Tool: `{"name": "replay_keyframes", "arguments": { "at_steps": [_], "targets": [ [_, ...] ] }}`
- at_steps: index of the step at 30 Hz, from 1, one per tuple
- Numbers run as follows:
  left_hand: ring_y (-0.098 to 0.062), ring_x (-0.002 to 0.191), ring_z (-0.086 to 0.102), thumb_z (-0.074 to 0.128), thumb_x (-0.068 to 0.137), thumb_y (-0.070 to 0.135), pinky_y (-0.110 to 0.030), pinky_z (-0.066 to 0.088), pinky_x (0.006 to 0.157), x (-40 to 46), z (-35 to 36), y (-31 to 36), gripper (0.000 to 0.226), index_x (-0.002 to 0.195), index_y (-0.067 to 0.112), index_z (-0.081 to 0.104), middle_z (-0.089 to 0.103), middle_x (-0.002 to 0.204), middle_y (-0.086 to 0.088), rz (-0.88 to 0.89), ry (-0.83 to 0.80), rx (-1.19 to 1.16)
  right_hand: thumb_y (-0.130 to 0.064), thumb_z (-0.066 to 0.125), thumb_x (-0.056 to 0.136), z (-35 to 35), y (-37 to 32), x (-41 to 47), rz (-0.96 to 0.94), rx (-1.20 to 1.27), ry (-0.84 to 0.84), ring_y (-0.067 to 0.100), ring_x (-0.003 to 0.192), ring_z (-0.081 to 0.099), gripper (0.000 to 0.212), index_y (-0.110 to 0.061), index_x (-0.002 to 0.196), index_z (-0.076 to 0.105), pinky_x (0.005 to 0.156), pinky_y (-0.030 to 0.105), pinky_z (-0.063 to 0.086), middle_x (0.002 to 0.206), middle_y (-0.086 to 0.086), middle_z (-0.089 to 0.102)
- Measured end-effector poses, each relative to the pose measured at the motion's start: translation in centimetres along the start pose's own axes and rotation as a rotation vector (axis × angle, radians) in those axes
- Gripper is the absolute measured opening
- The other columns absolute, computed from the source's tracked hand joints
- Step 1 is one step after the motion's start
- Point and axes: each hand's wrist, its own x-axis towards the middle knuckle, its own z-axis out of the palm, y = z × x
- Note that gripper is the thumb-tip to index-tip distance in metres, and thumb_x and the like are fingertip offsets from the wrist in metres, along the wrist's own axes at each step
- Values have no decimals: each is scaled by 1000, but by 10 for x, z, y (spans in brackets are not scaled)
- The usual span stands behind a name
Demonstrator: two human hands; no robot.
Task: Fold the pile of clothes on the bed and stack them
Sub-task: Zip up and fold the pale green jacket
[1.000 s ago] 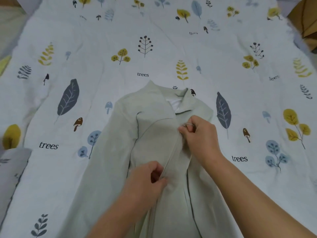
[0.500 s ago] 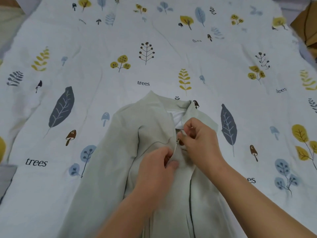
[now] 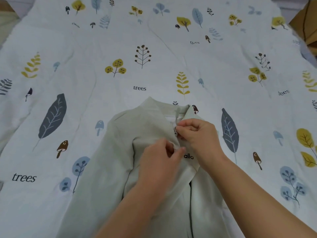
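Bed cover [image 3: 154, 48], white w/ leaf, tree and mushroom prints plus the word "trees", fills nearly the whole view. On it, lower centre, lies a pale green zip jacket [image 3: 106, 169], front up, collar pointing away from the person, bottom end running off the lower edge. Small black "allo" logo [image 3: 188, 156] on the chest, just right of the zip line. Brown cardboard box [image 3: 308, 21] at the top right corner, beside the bed.

Right hand [image 3: 200, 136] sits on the upper chest just below the collar, fingers curled, thumb and forefinger pinching the zip pull [image 3: 175, 131]. Left hand [image 3: 159, 160] is just below it, near touching, fingers bent and pinching the jacket fabric at the zip line; exact grip is prob. on the zip tape, but the view's too blurred to be sure. Both forearms reach in from the bottom edge.
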Motion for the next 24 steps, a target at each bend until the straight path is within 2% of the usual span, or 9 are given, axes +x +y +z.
{"name": "replay_keyframes", "arguments": {
  "at_steps": [3, 5, 7, 15, 17, 18, 21, 22, 24],
  "targets": [
    [-8, 52, 39, 58, 87, 29, -25, 27, 53, 6, 5, 1, 37, 59, 23, 36, 42, 52, 6, 53, -1, 50, -7, 65, 82, -2, -1, 6, -45, -118, -3, 7, 57, 53, 19, -19, 67, 62, 64, 21, 48, 56, -5, 57],
    [-11, 50, 37, 59, 86, 26, -21, 32, 54, 4, 3, -2, 39, 57, 23, 34, 42, 48, 6, 72, 2, 12, -5, 61, 83, -4, -4, 15, -81, -203, -31, 0, 49, 45, 22, -17, 65, 59, 52, 9, 39, 53, -8, 51],
    [-7, 53, 40, 61, 85, 24, -17, 33, 53, -1, -1, -6, 39, 56, 23, 35, 46, 51, 14, 77, -27, -25, -4, 58, 84, -6, -9, 28, -102, -276, -50, -2, 47, 43, 23, -17, 65, 57, 48, 7, 36, 55, -8, 48],
    [-6, 49, 37, 60, 87, 22, -15, 33, 51, -10, -9, -16, 39, 57, 20, 35, 40, 46, 12, 38, -123, -118, -3, 53, 87, -6, -16, 79, -145, -420, 66, 9, 65, 45, 30, -21, 64, 50, 68, 23, 38, 67, -7, 48],
    [-6, 49, 37, 60, 87, 24, -15, 32, 50, -8, -12, -17, 37, 58, 20, 37, 40, 47, 12, 37, -127, -118, -11, 55, 89, -3, -13, 80, -136, -452, 76, 16, 79, 49, 15, -19, 76, 55, 76, 28, 41, 80, -2, 53],
    [-5, 50, 38, 60, 87, 27, -15, 32, 51, -7, -14, -20, 35, 59, 20, 40, 42, 48, 12, 35, -123, -104, -19, 56, 90, -2, -11, 79, -111, -492, 87, 19, 89, 50, 2, -17, 89, 57, 83, 32, 42, 92, 2, 54],
    [-2, 69, 50, 58, 85, 36, -13, 35, 62, 2, -26, -36, 16, 73, 25, 55, 57, 73, 12, 31, 43, 23, -32, 51, 91, -11, 3, 63, 44, -716, 170, 32, 117, 44, 41, -14, 128, 46, 96, 42, 37, 124, 14, 46],
    [-10, 82, 53, 57, 85, 37, -20, 36, 71, 6, -32, -46, 15, 83, 23, 58, 59, 88, 5, 1, 150, 124, -33, 50, 91, -17, 11, 55, 89, -770, 221, 36, 121, 41, 47, -13, 133, 42, 97, 44, 35, 129, 17, 43],
    [-31, 105, 47, 61, 83, 38, -38, 35, 86, 15, -43, -68, 37, 108, 11, 58, 53, 113, -14, -135, 337, 390, -38, 51, 90, -31, 29, 34, 209, -813, 277, 39, 125, 38, 56, -8, 135, 37, 98, 46, 35, 134, 20, 40]
  ]
}}
